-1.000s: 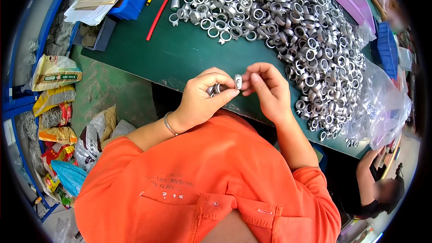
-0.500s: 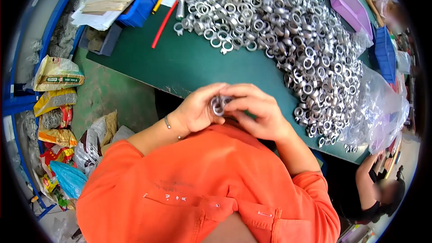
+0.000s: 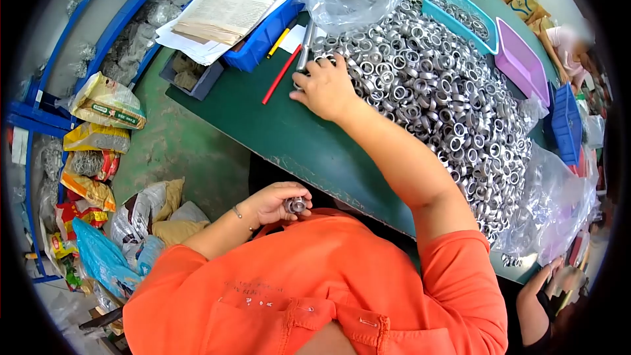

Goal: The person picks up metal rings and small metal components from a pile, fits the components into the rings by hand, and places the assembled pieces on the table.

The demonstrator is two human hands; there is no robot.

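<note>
Held rings: a small cluster of metal rings (image 3: 296,205) sits just below the middle of the frame, in the left hand; how many is hard to tell.
Handling: likely light and stiff, not fragile, but smooth enough to slip; best pinched across the band between thumb and fingertip, clear of the small lug some seem to carry.
Left hand: fingers of the left hand (image 3: 275,202) curl around the cluster, near the orange shirt (image 3: 289,256).
Right hand: the right hand (image 3: 327,89), above centre, has its fingers spread at the pile's left edge; whether the tips touch a ring cannot be told.
Ring pile: loose rings (image 3: 427,85) heaped from upper centre to lower right on the green table (image 3: 263,135).
Beside the right hand: red pen (image 3: 282,73) and metal tube (image 3: 305,48).
Upper right: pink tray (image 3: 520,59).
</note>
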